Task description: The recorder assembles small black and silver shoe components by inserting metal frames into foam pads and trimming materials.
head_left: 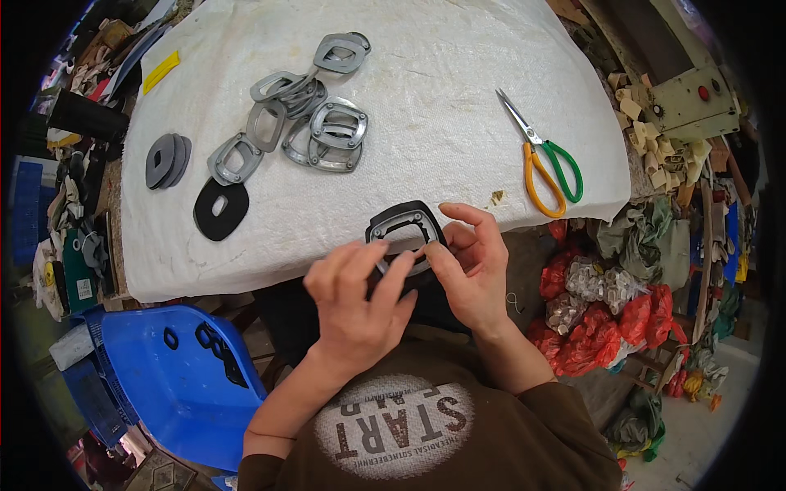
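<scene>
Near the table's front edge I hold a rounded-square metal frame (pixel 424 219) set against a black pad (pixel 391 209). My right hand (pixel 473 274) grips its right side, thumb bent in at the front and index finger raised off the far corner. The fingers of my left hand (pixel 356 295) are bent, their tips on the frame's near left side and by its opening; these are slightly blurred. Both hands cover the near part of the frame. Farther left lie a loose metal frame (pixel 246 168) and a black pad with a slot (pixel 237 214).
More metal frames (pixel 339 123) lie heaped on the white-covered table (pixel 434 106). Grey pads (pixel 166 160) are stacked at the left, below a yellow strip (pixel 161 72). Scissors (pixel 536 147) lie at the right. A blue tub (pixel 176 389) with black scraps stands below left; red bags (pixel 589 340) below right.
</scene>
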Demonstrator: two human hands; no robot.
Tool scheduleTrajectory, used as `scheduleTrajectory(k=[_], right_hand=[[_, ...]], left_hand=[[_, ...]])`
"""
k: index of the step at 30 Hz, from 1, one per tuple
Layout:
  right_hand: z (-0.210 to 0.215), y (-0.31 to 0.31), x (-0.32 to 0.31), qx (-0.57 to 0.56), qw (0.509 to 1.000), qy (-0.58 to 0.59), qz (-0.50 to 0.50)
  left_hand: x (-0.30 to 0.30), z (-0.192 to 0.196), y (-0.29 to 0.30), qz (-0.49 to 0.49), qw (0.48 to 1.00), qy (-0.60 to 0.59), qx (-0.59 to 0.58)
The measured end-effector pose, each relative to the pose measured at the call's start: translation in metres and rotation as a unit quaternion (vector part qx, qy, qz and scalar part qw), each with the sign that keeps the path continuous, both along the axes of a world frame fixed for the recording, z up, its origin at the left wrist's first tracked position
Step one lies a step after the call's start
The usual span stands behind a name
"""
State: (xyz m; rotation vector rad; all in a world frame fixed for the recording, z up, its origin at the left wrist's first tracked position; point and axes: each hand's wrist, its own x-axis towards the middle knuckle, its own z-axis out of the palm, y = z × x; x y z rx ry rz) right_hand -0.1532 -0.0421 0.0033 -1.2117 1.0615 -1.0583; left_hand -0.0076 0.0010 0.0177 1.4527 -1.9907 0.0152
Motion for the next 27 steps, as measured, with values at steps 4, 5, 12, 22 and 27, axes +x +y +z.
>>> scheduleTrajectory(k=[4,5,12,22,27], right_hand=[[0.018,0.006,0.001,-0.031,0.996,0.019,0.085],[0.016,0.004,0.001,-0.031,0.996,0.018,0.086],[-0.012,0.002,-0.012,0.028,0.995,-0.080,0.046],[-0.013,0.013,0.003,0.078,0.983,-0.138,0.088],[-0.008,0.018,0.010,0.051,0.992,-0.093,0.066]], left_hand=[[0.000,-0.026,-0.008,-0.027,0.990,0.112,-0.083],[0.001,-0.026,-0.005,-0.026,0.990,0.111,-0.083],[0.004,-0.008,-0.003,0.092,0.711,0.638,0.279],[0.003,-0.016,0.003,0.065,0.584,0.751,0.302],[0.000,-0.022,0.003,0.089,0.582,0.756,0.287]])
